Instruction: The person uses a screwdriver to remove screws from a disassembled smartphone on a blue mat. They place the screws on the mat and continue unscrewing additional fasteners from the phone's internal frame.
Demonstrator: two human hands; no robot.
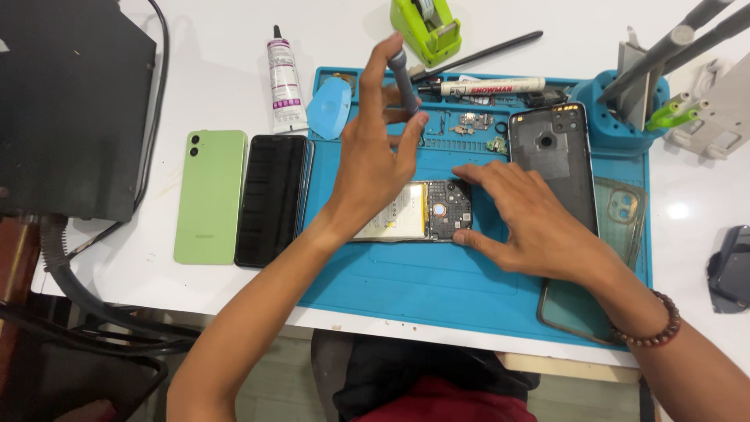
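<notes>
An opened phone [437, 209] with its circuit board and battery bare lies in the middle of the blue work mat [437, 289]. My left hand [379, 160] hovers above its left half and holds a grey-handled screwdriver [404, 80] upright between thumb and fingers. My right hand [523, 223] rests flat on the mat, its fingertips pressing the phone's right edge. A beaded bracelet [652, 328] circles my right wrist.
A green phone back [209, 195] and a black screen panel [272, 199] lie left of the mat. A glue tube [284, 78], tape dispenser [428, 27], marker [492, 87], dark back cover [553, 160], clear case [621, 219] and blue tool holder [625, 105] surround the work.
</notes>
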